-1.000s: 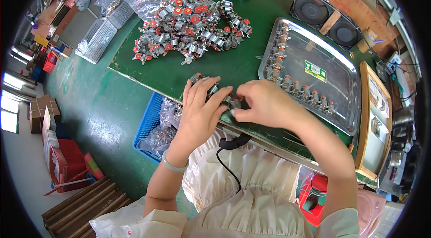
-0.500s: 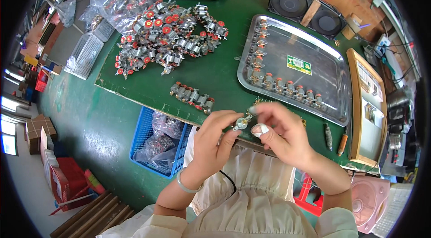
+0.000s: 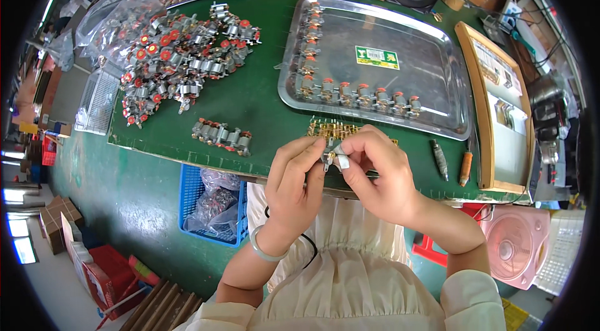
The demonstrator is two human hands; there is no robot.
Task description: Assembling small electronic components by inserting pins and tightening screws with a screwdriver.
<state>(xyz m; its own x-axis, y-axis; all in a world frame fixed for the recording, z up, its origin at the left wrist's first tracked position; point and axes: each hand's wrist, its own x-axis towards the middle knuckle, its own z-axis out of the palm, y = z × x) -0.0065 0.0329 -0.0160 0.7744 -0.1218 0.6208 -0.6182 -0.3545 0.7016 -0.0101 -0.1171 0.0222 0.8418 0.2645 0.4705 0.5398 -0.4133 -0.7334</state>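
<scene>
Near the table's front edge, a small silver motor (image 3: 330,156) is gripped between the thumb and fingers of my left hand (image 3: 292,175). My right hand (image 3: 382,172), with white tape around its thumb, pinches at the motor's right side. Whether a smaller piece sits in that pinch is hidden by the fingers. Just beyond both hands lies a cluster of small brass-coloured metal parts (image 3: 331,127). A short double row of motors (image 3: 220,136) rests to the left of my hands. Farther off, a shiny metal tray (image 3: 344,31) carries motors lined along its left and near edges.
A heap of motors with red ends (image 3: 181,50) spreads at the back left, beside a clear plastic bag (image 3: 115,12). Two handled tools, one grey (image 3: 439,159) and one orange-handled (image 3: 465,168), lie right, by a wooden frame (image 3: 530,100). A blue basket (image 3: 190,197) stands below.
My right hand has come in to the motor, its fingers now closed at it. The whole view has shifted, so the table's things appear farther left and higher.
</scene>
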